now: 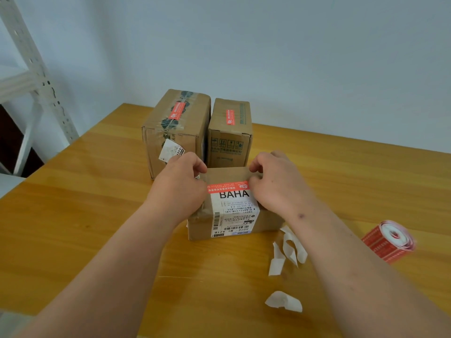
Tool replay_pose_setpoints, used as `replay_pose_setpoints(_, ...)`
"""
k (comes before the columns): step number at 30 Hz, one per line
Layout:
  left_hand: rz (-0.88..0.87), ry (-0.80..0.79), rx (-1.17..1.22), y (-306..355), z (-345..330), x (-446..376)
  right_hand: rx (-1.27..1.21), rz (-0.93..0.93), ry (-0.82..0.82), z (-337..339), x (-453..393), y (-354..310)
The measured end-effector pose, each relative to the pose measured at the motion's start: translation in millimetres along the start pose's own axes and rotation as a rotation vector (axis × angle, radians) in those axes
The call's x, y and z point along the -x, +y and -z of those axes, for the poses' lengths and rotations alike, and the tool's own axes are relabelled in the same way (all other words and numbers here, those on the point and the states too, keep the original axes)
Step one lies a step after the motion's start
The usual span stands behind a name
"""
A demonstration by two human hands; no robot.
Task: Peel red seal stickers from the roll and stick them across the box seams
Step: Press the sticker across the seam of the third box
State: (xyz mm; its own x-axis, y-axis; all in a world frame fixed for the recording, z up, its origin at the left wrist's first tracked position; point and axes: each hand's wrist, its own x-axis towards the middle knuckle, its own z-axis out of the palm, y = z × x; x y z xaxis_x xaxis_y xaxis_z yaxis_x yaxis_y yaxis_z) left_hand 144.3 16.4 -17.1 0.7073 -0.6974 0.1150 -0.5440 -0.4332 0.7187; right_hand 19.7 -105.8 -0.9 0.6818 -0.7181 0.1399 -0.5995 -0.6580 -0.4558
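With left hand point(181, 176) and right hand point(275, 178) pinching the ends of the red seal sticker point(228, 187), press flat across the near box point(234, 215) seam, smoothing outward.

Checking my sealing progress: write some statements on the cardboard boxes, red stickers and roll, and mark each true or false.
1. Both hands, left hand and right hand, press a red seal sticker onto the near brown cardboard box. True.
2. The two far boxes carry no red stickers. False: the far left box and far right box each have one on top.
3. The red sticker roll lies on the wooden table by the right forearm. True.
4. The white backing scraps sit on the near box. False: they lie on the table.
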Motion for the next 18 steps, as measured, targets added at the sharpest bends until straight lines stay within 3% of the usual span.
replay_pose_setpoints(8, 0.002, 0.056, -0.007, -3, -5, 0, 0.019, 0.021, 0.024, -2, -4, 1)
replay_pose_setpoints(15, 0.045, 0.063, 0.022, -6, -6, 3, 0.055, 0.076, -0.031, 6, 10, 0)
replay_pose_setpoints(18, 0.076, 0.035, 0.038, -8, -6, 6, 0.202, 0.15, -0.134, 7, 20, -2)
